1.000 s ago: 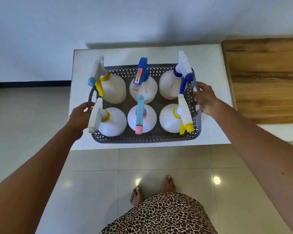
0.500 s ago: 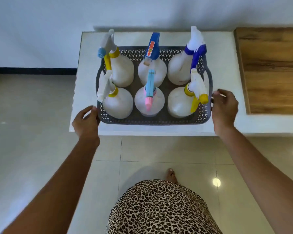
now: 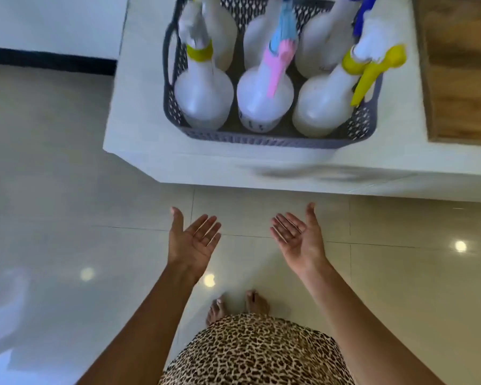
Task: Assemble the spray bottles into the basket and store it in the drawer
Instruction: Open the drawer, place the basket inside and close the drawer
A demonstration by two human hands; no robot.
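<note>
Both hands (image 3: 193,243) have left the basket (image 3: 275,140), palms up.

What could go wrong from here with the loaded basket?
1. The basket sits close to the front edge of the white cabinet top, with the left hand and right hand open and off it; a bump could slide it off.
2. The spray bottles stand far above the basket's low wall, so they may tip or spill out when it is lifted.
</note>
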